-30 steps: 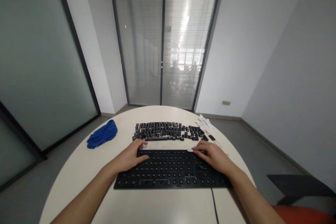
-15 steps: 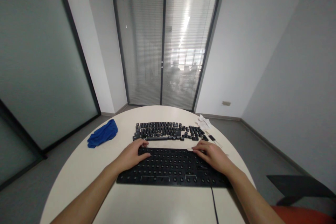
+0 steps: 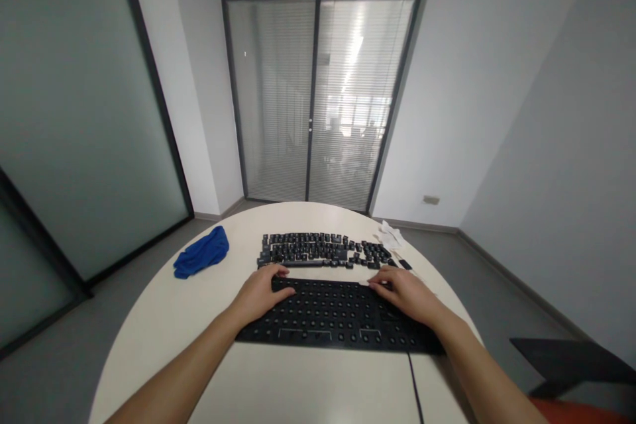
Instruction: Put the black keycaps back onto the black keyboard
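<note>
Two bare hands of one person are at one black keyboard base, [image 3: 328, 318] which lies on one pale round table, [image 3: 278, 384] just in front of the person. On the base there are many small key posts in rows, too many for me to count surely, and two pale bracket-like wires along the near side. The left hand [image 3: 259, 293] is at the far left corner; its thumb lies on the base, the other fingers are bent at the far edge, and I cannot tell whether they grip it. The right hand [image 3: 405, 291] has thumb and fingers brought together on one small white piece [image 3: 364, 283] at the far edge. Beyond the base lie dozens of loose black keycaps, [image 3: 340, 255] one of them a long bar, [image 3: 305, 264] in one wide group and one smaller group at its right. I count also one blue cloth [image 3: 203, 253] at left, one crumpled white tissue [image 3: 390, 236] at far right, and one black cable [image 3: 415, 387] near the right forearm.
</note>
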### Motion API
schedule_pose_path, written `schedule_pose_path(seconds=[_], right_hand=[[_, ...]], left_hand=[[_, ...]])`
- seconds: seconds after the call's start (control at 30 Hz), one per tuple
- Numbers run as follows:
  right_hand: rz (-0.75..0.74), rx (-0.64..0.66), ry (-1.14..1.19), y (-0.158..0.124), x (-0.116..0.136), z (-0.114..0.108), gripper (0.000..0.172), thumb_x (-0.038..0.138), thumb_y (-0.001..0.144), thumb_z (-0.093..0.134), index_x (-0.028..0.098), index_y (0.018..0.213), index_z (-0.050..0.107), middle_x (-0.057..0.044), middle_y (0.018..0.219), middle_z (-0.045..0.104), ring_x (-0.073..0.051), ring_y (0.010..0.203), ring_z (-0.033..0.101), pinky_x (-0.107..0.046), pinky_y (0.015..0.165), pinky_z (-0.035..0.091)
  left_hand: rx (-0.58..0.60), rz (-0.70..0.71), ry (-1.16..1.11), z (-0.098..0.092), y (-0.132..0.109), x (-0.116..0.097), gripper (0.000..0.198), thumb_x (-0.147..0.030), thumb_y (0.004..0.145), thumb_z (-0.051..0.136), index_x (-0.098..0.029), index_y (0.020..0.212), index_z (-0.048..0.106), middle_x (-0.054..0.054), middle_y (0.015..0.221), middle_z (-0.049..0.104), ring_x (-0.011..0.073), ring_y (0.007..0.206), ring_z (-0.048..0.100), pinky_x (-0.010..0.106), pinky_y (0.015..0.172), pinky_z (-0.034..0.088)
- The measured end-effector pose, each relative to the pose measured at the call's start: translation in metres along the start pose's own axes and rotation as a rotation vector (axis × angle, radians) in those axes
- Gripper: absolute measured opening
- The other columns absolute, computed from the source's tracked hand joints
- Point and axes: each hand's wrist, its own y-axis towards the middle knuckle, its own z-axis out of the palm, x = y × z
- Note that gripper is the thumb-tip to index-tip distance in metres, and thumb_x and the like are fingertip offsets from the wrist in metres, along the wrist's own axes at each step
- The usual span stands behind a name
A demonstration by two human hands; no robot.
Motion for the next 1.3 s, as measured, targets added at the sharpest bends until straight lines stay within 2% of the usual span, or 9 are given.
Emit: schedule_pose_path(seconds=[0.13, 0.23, 0.4, 0.5, 0.6, 0.73, 1.07, 1.17, 1.3], right_hand=[[0.034, 0.017, -0.126, 0.013, 0.013, -0.008, 0.026, 0.034, 0.091, 0.053, 0.023, 0.093, 0.076, -0.009, 0.094, 0.074, -0.026, 0.087, 0.067, -0.036, 0.078, 0.048], [-0.019, 0.013, -0.171, 0.028, 0.028, -0.007, 0.026, 0.031, 0.092, 0.051, 0.023, 0.094, 0.075, -0.008, 0.093, 0.075, -0.025, 0.085, 0.068, -0.034, 0.076, 0.048], [-0.056, 0.059, -0.21, 0.059, 0.054, 0.006, 0.02, 0.027, 0.09, 0.055, 0.024, 0.092, 0.075, -0.008, 0.092, 0.075, -0.025, 0.086, 0.069, -0.031, 0.074, 0.048], [-0.04, 0.024, -0.211, 0.071, 0.061, 0.021, 0.022, 0.029, 0.093, 0.053, 0.023, 0.096, 0.074, -0.008, 0.095, 0.074, -0.024, 0.089, 0.068, -0.03, 0.076, 0.048], [-0.07, -0.017, -0.144, 0.072, 0.059, 0.037, 0.026, 0.031, 0.097, 0.048, 0.021, 0.102, 0.071, -0.008, 0.099, 0.073, -0.022, 0.093, 0.068, -0.028, 0.08, 0.048], [-0.074, -0.017, -0.054, 0.068, 0.051, 0.05, 0.027, 0.025, 0.097, 0.046, 0.02, 0.108, 0.071, -0.009, 0.102, 0.07, -0.021, 0.096, 0.066, -0.028, 0.085, 0.047], [0.016, 0.037, -0.083, 0.072, 0.043, 0.046, 0.028, 0.022, 0.093, 0.049, 0.023, 0.103, 0.075, -0.008, 0.099, 0.071, -0.023, 0.096, 0.067, -0.03, 0.085, 0.048], [0.037, 0.016, -0.082, 0.071, 0.039, 0.044, 0.027, 0.022, 0.092, 0.05, 0.021, 0.105, 0.073, -0.009, 0.104, 0.071, -0.023, 0.098, 0.067, -0.031, 0.087, 0.048], [-0.015, -0.048, -0.007, 0.072, 0.038, 0.045, 0.029, 0.021, 0.095, 0.045, 0.021, 0.113, 0.069, -0.009, 0.108, 0.07, -0.023, 0.101, 0.065, -0.033, 0.09, 0.049]], left_hand=[[0.03, 0.028, 0.012, -0.001, 0.0, -0.004, 0.035, -0.043, 0.081, 0.069, -0.022, 0.109, 0.065, 0.007, 0.11, 0.07, 0.0278, 0.104, 0.063, 0.04, 0.094, 0.048], [0.06, 0.06, 0.071, -0.004, 0.0, -0.008, 0.031, -0.042, 0.085, 0.064, -0.022, 0.109, 0.066, 0.008, 0.109, 0.07, 0.0277, 0.103, 0.062, 0.041, 0.095, 0.047], [0.078, 0.11, 0.12, -0.004, -0.001, -0.015, 0.029, -0.04, 0.09, 0.058, -0.023, 0.113, 0.065, 0.008, 0.11, 0.069, 0.028, 0.104, 0.061, 0.043, 0.096, 0.046], [0.102, 0.145, 0.131, 0.0, 0.0, -0.019, 0.032, -0.039, 0.09, 0.058, -0.022, 0.117, 0.064, 0.009, 0.115, 0.068, 0.0288, 0.108, 0.059, 0.045, 0.098, 0.045], [0.129, 0.197, 0.133, 0.0, 0.001, -0.023, 0.034, -0.036, 0.09, 0.057, -0.023, 0.122, 0.062, 0.009, 0.12, 0.066, 0.028, 0.112, 0.058, 0.045, 0.101, 0.044], [0.164, 0.207, 0.158, -0.006, 0.003, -0.028, 0.034, -0.039, 0.09, 0.056, -0.024, 0.121, 0.063, 0.008, 0.116, 0.067, 0.0284, 0.109, 0.059, 0.046, 0.099, 0.046], [0.201, 0.201, 0.215, -0.009, 0.006, -0.027, 0.032, -0.04, 0.092, 0.055, -0.026, 0.12, 0.062, 0.007, 0.117, 0.065, 0.0277, 0.109, 0.059, 0.044, 0.097, 0.047], [0.19, 0.19, 0.207, -0.007, 0.007, -0.027, 0.032, -0.039, 0.091, 0.057, -0.026, 0.12, 0.062, 0.006, 0.119, 0.065, 0.0277, 0.11, 0.059, 0.044, 0.098, 0.046], [0.126, 0.139, 0.165, -0.002, 0.009, -0.024, 0.034, -0.038, 0.091, 0.057, -0.026, 0.123, 0.061, 0.006, 0.123, 0.066, 0.0274, 0.111, 0.061, 0.043, 0.099, 0.047]])
